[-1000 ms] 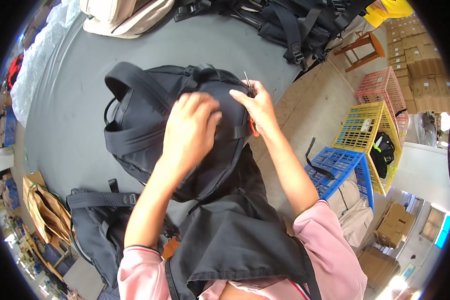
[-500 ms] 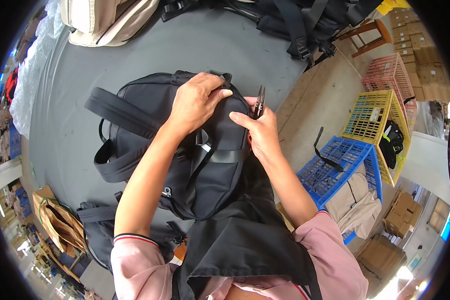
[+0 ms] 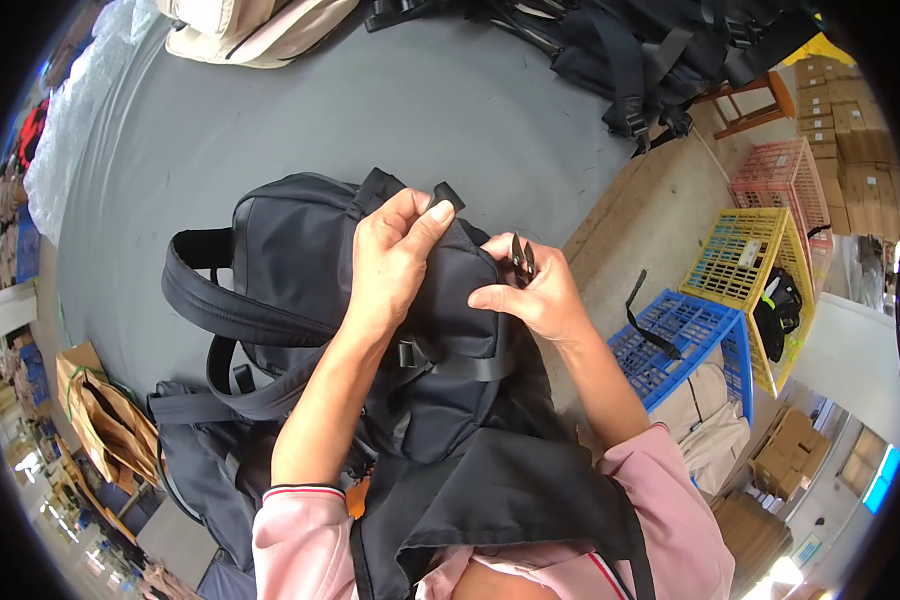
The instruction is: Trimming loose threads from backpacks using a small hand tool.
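A black backpack (image 3: 295,225) lies on the grey table, its padded shoulder straps (image 3: 240,305) looping out to the left. My left hand (image 3: 390,260) is closed at the bag's upper edge, thumb and fingers pinching a short black webbing loop (image 3: 447,196). At the bag's right side, my right hand (image 3: 540,295) is closed round a pair of small dark scissors (image 3: 522,262) with the blades pointing up and away. The scissors' handles are hidden in the palm. My right thumb lies against the bag's side panel. A black apron (image 3: 510,490) covers my lap, touching the bag's near end.
More black bags (image 3: 620,60) and a beige bag (image 3: 260,30) lie along the table's (image 3: 120,270) far side. Another dark bag (image 3: 200,440) sits near left, beside a brown paper bag (image 3: 100,420). Blue (image 3: 670,335), yellow (image 3: 740,250) and pink crates (image 3: 780,180) stand right, below stacked cartons (image 3: 850,130).
The backpack has shifted nearer to me and its straps have swung lower left. My left hand has moved slightly down and right, lifting the webbing loop. The scissors now show less of their blades.
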The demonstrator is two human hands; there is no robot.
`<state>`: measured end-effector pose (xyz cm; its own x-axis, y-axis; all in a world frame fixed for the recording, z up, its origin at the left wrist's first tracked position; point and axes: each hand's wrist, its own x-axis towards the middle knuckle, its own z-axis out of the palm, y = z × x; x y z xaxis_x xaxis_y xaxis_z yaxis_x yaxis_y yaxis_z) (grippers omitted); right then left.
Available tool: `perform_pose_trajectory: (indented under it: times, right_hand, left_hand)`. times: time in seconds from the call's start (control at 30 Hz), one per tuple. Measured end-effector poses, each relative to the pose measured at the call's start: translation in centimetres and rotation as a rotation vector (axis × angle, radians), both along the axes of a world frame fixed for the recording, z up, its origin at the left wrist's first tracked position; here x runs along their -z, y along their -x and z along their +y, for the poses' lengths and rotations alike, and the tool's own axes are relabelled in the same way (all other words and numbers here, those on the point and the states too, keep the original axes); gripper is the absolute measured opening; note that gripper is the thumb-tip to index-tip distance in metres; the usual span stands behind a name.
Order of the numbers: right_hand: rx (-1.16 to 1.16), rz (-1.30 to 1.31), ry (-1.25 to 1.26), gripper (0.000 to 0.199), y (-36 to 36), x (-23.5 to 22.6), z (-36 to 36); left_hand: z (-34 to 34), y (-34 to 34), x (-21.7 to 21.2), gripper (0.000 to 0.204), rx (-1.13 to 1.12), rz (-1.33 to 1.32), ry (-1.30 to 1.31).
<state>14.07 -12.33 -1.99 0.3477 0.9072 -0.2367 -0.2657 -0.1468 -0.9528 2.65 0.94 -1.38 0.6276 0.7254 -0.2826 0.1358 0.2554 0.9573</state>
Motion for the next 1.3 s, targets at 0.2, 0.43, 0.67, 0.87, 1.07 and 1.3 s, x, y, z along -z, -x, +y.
perform_pose_trajectory:
  times: [0.2,0.43,0.67,0.87,1.07,1.3]
  right_hand:
    - [0.02,-0.343,-0.008,0.03,0.1,-2.4,-0.8]
    - [0.105,-0.95,-0.062,0.031,-0.1,-4.2,-1.9]
    - [0.02,-1.06,-0.004,0.025,0.3,-5.9,-1.7]
    - [-0.053,-1.115,-0.064,0.026,-0.4,-6.3,-1.1]
    - [-0.078,-1.184,-0.101,0.028,-0.8,-6.4,-1.0]
    - [0.049,-0.696,0.081,0.022,0.2,-6.6,-0.6]
  left_hand:
    - [-0.7,0.8,-0.1,0.022,-0.083,-0.06,0.075]
    - [-1.2,1.3,-0.3,0.025,-0.113,-0.066,-0.033]
    - [-1.5,1.3,-0.4,0.026,-0.126,-0.059,-0.104]
    - [-1.6,1.6,-0.5,0.023,-0.13,-0.09,-0.091]
    - [-1.7,1.5,-0.5,0.019,-0.129,-0.112,-0.055]
    - [-1.9,1.4,-0.2,0.02,-0.145,-0.097,-0.138]
